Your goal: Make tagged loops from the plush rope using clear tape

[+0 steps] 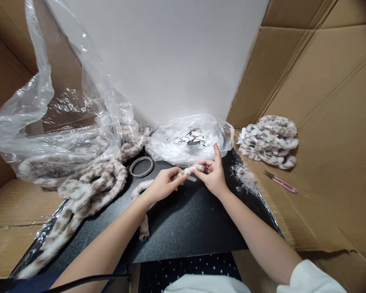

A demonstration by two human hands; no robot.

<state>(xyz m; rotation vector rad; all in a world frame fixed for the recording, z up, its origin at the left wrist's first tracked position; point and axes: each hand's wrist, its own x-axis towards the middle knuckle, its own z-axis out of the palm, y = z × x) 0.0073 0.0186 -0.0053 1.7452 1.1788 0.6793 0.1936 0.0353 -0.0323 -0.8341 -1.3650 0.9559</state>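
Note:
Above the black tabletop, my left hand (165, 183) is closed round a furry white-and-brown cord (189, 170). My right hand (215, 176) pinches the same cord near its end, with the index finger raised. A small white piece shows at that fingertip, too small to name. Beneath the cord, between both hands, is a pale strip (191, 178). Another furry length (144, 228) emerges from behind my left hand and lies on the table; whether it joins the held part is hidden.
Furry cords (94, 183) pile at left, partly inside a clear plastic bag (106, 118). A tape roll (141, 167) and a bag with white paper pieces (195, 136) lie ahead. Right are fluff (245, 178), bundled furry loops (270, 140) and pink-handled snips (282, 182). Cardboard walls (329, 122) surround the table.

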